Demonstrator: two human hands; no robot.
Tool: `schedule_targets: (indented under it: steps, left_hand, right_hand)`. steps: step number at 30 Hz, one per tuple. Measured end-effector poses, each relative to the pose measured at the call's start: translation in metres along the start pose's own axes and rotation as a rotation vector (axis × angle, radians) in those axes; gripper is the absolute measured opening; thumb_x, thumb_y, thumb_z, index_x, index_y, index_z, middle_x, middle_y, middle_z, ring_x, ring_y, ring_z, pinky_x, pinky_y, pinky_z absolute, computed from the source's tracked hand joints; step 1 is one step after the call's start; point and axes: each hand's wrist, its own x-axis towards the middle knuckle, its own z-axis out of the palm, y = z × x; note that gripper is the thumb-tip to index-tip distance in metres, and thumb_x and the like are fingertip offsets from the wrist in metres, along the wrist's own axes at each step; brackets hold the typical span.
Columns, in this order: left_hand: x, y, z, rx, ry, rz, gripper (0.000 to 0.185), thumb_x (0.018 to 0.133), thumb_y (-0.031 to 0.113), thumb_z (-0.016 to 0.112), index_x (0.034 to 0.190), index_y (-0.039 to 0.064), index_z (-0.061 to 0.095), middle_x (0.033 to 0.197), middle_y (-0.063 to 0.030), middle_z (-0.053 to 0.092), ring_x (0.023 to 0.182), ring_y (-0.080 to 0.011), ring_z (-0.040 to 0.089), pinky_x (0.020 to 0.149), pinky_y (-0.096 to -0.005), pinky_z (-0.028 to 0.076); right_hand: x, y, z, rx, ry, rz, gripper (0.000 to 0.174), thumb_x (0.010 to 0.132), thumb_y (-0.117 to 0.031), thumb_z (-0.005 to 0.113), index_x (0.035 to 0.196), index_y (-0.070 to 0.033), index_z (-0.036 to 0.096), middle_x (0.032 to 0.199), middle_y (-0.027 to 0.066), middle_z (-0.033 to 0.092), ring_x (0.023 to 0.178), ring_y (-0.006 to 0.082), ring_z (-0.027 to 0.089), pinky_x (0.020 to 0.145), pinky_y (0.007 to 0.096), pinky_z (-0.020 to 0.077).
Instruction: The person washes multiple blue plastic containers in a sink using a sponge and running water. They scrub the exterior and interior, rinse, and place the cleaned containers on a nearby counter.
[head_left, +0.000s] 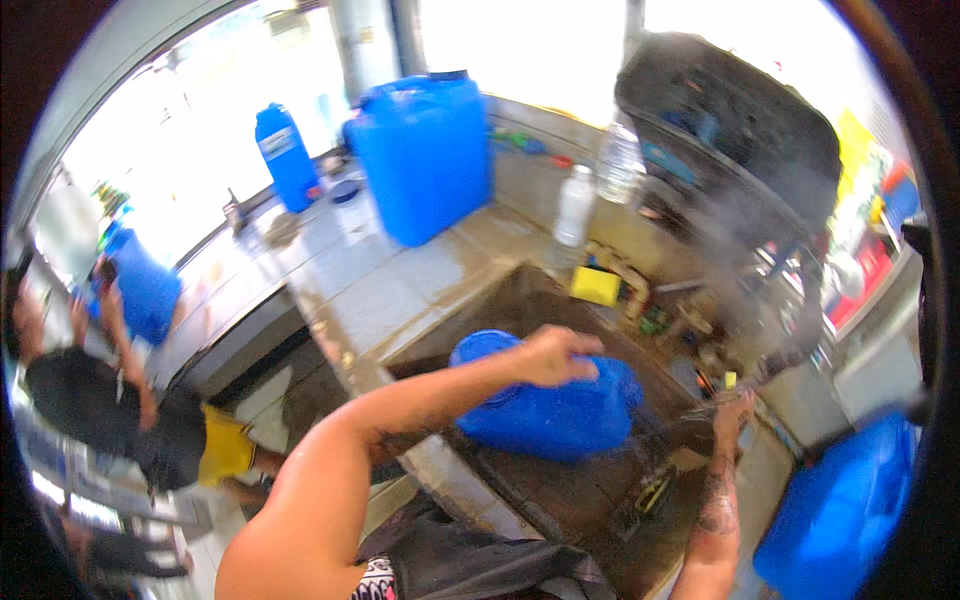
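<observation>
A blue plastic jerrycan (551, 427) lies on its side in a brown-stained sink basin (525, 487). My left hand (562, 358) is over the top of the jerrycan, fingers partly spread and holding nothing; whether it touches the plastic I cannot tell. At the basin's right rim is my right hand (733, 412), near a small yellow piece (730, 380) and thin blurred streaks that may be water. Blur hides whether its fingers grip anything. Low in the basin, by my right forearm, lies a yellow-and-dark object (657, 489).
A large blue jerrycan (427, 161), a slim blue bottle (285, 157) and clear plastic bottles (576, 206) stand around the tiled ledge (390, 300). A yellow sponge (595, 285) sits by pipe fittings (630, 289). Another person (97, 412) works at left near a blue container (146, 285).
</observation>
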Motion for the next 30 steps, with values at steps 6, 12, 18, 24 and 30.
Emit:
schedule_targets:
  steps: [6, 12, 18, 24, 30]
  left_hand:
    - [0.121, -0.147, -0.065, -0.105, 0.49, -0.288, 0.093, 0.08, 0.036, 0.086, 0.151, -0.001, 0.039, 0.132, -0.0252, 0.062, 0.113, -0.0257, 0.064, 0.097, -0.0373, 0.052]
    - [0.221, -0.263, -0.074, -0.325, 0.646, -0.285, 0.08, 0.071, 0.028, 0.092, 0.136, -0.001, 0.054, 0.121, -0.0177, 0.069, 0.107, -0.0265, 0.067, 0.096, -0.0385, 0.052]
    - [0.203, -0.222, -0.068, -0.294, 0.744, -0.192, 0.067, 0.066, 0.033, 0.091, 0.12, 0.004, 0.064, 0.112, -0.0175, 0.072, 0.103, -0.0316, 0.069, 0.092, -0.042, 0.053]
    - [0.132, -0.064, -0.113, 0.582, 0.588, 0.542, 0.063, 0.066, 0.025, 0.083, 0.126, 0.015, 0.066, 0.13, -0.002, 0.067, 0.13, -0.0229, 0.055, 0.115, -0.054, 0.031]
    - [0.071, 0.094, -0.096, 1.167, 0.283, 0.861, 0.027, 0.085, 0.023, 0.065, 0.11, 0.021, 0.073, 0.121, 0.0048, 0.069, 0.131, -0.0174, 0.053, 0.117, -0.0567, 0.026]
  right_hand:
    - [-0.127, -0.041, -0.026, 1.738, 0.127, 0.615, 0.024, 0.101, -0.024, 0.06, 0.12, -0.011, 0.053, 0.099, 0.01, 0.067, 0.078, 0.0244, 0.068, 0.064, 0.0408, 0.0586]
    - [-0.247, -0.083, 0.005, 1.583, 0.365, 1.334, 0.03, 0.102, -0.046, 0.054, 0.109, -0.019, 0.064, 0.081, 0.0003, 0.065, 0.06, 0.0171, 0.056, 0.052, 0.0369, 0.0434]
    - [-0.246, -0.122, -0.042, 2.14, 0.358, 1.172, 0.039, 0.1, -0.048, 0.048, 0.11, -0.016, 0.068, 0.098, 0.008, 0.071, 0.083, 0.0287, 0.065, 0.064, 0.0437, 0.0534]
    - [-0.193, -0.203, -0.089, 2.181, 0.09, 0.899, 0.046, 0.102, -0.046, 0.039, 0.121, -0.013, 0.065, 0.119, 0.0171, 0.068, 0.107, 0.045, 0.064, 0.084, 0.0565, 0.0559]
    - [-0.142, -0.25, -0.091, 2.329, -0.143, 0.594, 0.039, 0.101, -0.04, 0.057, 0.126, -0.01, 0.06, 0.116, 0.0166, 0.067, 0.101, 0.042, 0.064, 0.083, 0.0516, 0.0556]
